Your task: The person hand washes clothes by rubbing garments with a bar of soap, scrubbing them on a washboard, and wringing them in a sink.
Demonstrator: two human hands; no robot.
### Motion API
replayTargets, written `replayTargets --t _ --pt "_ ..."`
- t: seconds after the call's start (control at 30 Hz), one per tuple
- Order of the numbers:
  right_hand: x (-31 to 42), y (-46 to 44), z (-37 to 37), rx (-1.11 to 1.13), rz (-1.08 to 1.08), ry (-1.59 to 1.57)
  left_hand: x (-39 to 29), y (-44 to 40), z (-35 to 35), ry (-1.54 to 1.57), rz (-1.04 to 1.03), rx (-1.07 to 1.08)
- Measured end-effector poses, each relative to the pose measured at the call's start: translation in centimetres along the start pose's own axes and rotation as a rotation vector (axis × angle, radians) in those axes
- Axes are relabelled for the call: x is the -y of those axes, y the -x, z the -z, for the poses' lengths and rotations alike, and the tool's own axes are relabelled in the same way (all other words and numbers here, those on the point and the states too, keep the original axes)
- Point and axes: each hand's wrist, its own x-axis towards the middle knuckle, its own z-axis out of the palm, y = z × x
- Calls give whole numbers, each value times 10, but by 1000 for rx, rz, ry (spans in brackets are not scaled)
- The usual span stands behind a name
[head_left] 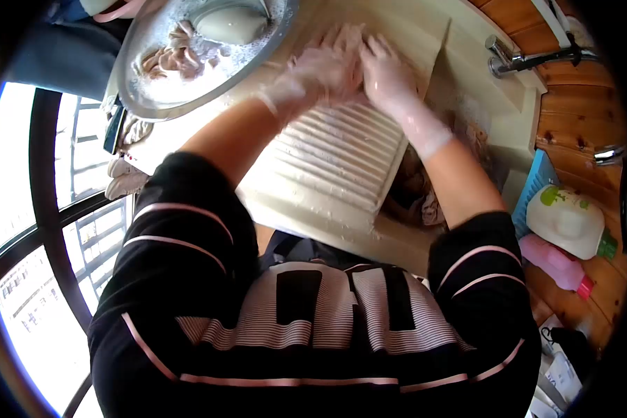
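Note:
My left hand [325,71], in a clear wet glove, lies over the far end of the ribbed washboard [327,157], its fingers stretched forward and a little blurred. Right beside it is my right hand [389,78], gloved the same way, fingers extended and pointing away from me. The two hands nearly touch at the thumbs. Whether any cloth lies under the palms, I cannot make out. Water drops dot the board's ridges. Left of the hands, a metal basin [153,111] of suds holds pinkish-beige cloth [171,61] and a pale bowl-like object [231,25].
Dark wet laundry [428,205] sits in the sink hollow right of the board. A faucet [498,64] is mounted at the right wall. A white bottle [566,219], a pink bottle [554,261] and a blue plastic piece [534,182] stand at right. Windows line the left.

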Motion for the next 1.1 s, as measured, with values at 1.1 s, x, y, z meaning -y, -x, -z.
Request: replayTargets --t 1.1 --pt "5 7 27 471 -168 -119 -8 31 -13 -1 -102 -296"
